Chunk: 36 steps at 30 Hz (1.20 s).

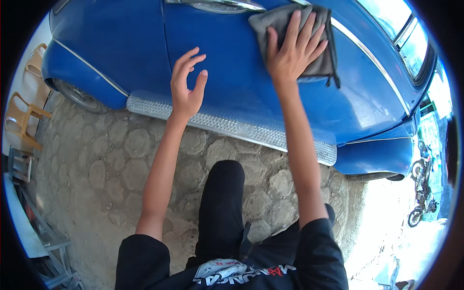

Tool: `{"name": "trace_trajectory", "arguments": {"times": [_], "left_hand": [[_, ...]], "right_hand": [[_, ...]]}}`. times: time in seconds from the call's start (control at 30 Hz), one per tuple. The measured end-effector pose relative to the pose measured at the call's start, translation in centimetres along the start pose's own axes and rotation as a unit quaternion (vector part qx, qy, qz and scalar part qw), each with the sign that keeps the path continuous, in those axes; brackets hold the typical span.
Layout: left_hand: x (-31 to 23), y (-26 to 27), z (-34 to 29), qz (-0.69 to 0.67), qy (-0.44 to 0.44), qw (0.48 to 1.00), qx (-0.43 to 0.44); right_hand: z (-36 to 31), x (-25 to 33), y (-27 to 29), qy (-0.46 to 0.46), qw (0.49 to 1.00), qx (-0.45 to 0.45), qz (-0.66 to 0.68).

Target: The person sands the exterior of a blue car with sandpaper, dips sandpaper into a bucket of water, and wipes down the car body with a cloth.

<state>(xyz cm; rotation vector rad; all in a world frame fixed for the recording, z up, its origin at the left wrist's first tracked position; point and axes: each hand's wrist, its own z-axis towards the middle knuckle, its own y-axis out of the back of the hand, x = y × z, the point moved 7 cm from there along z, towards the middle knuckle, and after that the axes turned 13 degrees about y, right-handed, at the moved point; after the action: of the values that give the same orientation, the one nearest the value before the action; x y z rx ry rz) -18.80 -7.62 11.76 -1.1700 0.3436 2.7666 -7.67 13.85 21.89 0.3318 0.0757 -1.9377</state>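
My right hand (291, 54) lies flat with fingers spread on a grey cloth (263, 30), pressing it against the side of a blue car (222, 72). A dark edge and a small loop hang from the cloth's lower right corner. In front of the door, my left hand (188, 87) is raised with its fingers apart and slightly curled, and nothing is in it. Whether it touches the paint I cannot tell. Just above the cloth's left side runs a chrome trim strip with a door handle (217, 6).
Below the door runs a silver textured running board (237, 126). Stone paving (116, 169) lies under my bent knee (222, 193). Tan plastic chairs (21, 118) and a metal frame (60, 246) stand at the left. Motorcycles (421, 188) are parked far right, beyond the car's fender (374, 157).
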Motion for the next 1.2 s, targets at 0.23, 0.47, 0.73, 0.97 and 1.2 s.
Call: {"name": "trace_trajectory", "arguments": {"times": [0.23,0.47,0.73,0.97,1.2], "left_hand": [[3.3,-4.8,-4.0,-0.079,0.061,0.994,-0.05],[5.4,-3.6,-8.1,-0.031,0.088,0.995,-0.025],[9.6,0.2,-7.3,-0.034,0.106,0.98,-0.162],[13.1,-1.0,-10.0,0.153,0.099,0.98,-0.084],[15.9,-4.1,-14.9,0.284,0.135,0.946,-0.079]], "right_hand": [[-19.2,4.9,-0.9,0.214,0.968,0.123,-0.038],[-25.2,1.6,-0.7,0.63,0.71,0.228,-0.217],[-13.8,8.3,-4.7,0.279,0.944,0.178,-0.007],[-38.0,13.4,-7.7,0.762,0.454,0.047,-0.459],[-28.6,7.4,-3.5,0.597,0.753,0.19,-0.2]]}}
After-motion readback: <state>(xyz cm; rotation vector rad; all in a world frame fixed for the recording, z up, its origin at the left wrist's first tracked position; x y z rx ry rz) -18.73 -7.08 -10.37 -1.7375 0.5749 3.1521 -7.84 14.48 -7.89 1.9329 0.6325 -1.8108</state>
